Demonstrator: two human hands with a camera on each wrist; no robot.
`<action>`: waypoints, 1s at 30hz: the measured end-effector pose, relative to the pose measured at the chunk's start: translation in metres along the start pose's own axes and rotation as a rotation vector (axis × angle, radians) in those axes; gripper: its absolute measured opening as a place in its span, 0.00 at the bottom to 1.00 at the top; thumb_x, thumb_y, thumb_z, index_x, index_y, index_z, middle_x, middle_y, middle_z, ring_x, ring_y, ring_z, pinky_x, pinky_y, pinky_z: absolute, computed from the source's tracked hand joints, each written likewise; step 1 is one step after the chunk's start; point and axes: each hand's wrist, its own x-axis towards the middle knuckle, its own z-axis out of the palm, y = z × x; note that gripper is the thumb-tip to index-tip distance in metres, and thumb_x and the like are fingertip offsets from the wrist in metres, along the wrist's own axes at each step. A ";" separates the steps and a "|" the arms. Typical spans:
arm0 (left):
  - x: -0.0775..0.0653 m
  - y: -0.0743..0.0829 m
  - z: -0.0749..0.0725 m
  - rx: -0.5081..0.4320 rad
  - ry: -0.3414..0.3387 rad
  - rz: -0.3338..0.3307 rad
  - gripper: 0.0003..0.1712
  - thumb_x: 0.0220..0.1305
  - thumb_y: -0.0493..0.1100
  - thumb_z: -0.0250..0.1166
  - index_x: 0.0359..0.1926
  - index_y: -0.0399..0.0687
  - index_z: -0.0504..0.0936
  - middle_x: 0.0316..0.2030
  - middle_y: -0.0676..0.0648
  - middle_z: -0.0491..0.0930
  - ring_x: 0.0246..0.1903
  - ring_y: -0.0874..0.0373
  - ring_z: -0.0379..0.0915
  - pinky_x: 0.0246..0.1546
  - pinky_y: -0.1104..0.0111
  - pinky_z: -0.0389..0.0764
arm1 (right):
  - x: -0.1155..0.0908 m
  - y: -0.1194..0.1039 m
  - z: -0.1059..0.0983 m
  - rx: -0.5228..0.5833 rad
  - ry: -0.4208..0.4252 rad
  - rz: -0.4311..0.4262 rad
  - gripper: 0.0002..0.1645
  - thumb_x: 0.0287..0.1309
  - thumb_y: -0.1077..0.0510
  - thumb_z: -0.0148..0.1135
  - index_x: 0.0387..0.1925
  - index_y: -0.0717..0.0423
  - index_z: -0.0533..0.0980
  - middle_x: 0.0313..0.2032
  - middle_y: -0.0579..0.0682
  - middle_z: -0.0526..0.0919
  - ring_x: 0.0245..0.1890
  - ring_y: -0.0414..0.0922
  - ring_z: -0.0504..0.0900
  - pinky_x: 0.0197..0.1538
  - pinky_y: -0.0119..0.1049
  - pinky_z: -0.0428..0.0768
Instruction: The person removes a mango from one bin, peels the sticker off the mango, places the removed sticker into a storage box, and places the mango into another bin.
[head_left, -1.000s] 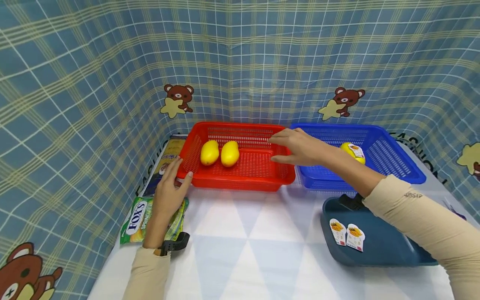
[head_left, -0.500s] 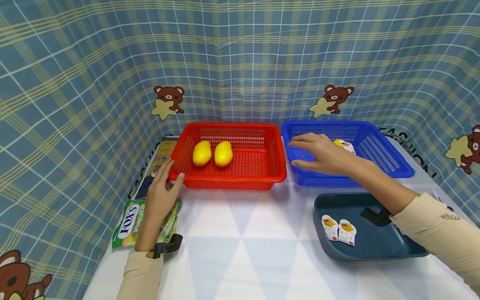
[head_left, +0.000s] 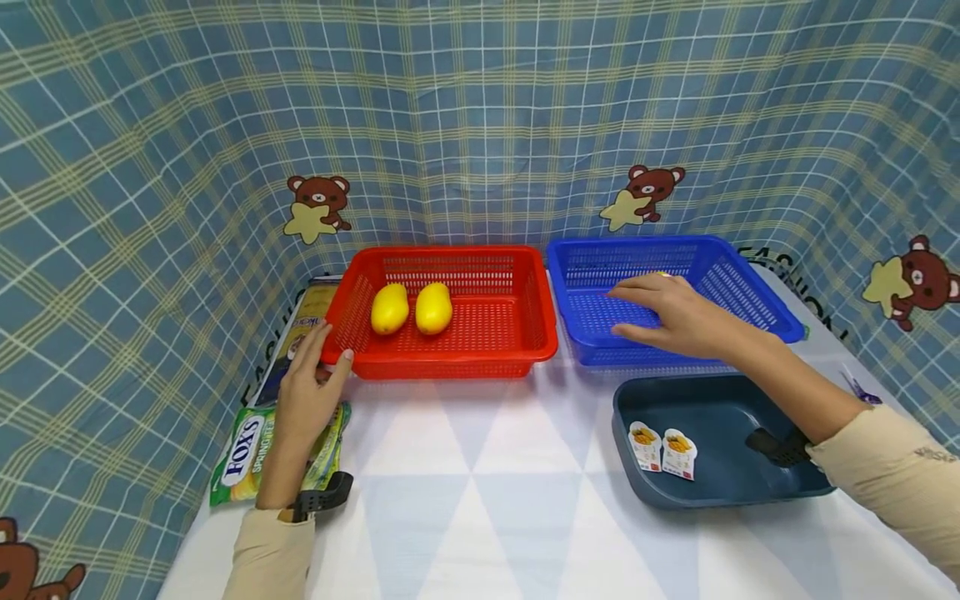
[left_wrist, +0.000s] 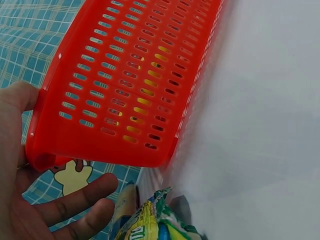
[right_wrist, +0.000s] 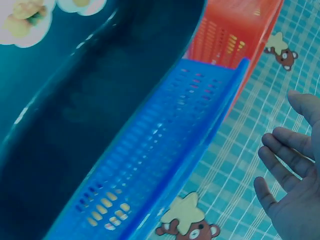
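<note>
Your left hand [head_left: 302, 402] grips the near left corner of the red basket [head_left: 450, 358], thumb on the near rim, fingers along the left side. Two yellow fruits [head_left: 389, 309] lie side by side in that basket's left half. Your right hand [head_left: 681, 321], fingers loosely extended and holding nothing, hangs over the blue basket [head_left: 738, 292] on the right; a sliver of yellow [head_left: 662, 273] shows behind it. Nearer you on the surface [head_left: 465, 442], a dark tray [head_left: 723, 425] carries two picture labels [head_left: 644, 446] at its left. A FOX'S bag [head_left: 242, 458] lies beside your left forearm.
</note>
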 end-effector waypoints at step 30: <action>-0.001 -0.001 0.002 0.004 0.000 -0.020 0.37 0.72 0.58 0.58 0.77 0.55 0.61 0.75 0.49 0.59 0.51 0.48 0.75 0.40 0.85 0.67 | -0.069 0.062 -0.004 -0.057 0.053 0.147 0.31 0.61 0.51 0.70 0.60 0.65 0.76 0.61 0.67 0.74 0.64 0.67 0.67 0.63 0.71 0.56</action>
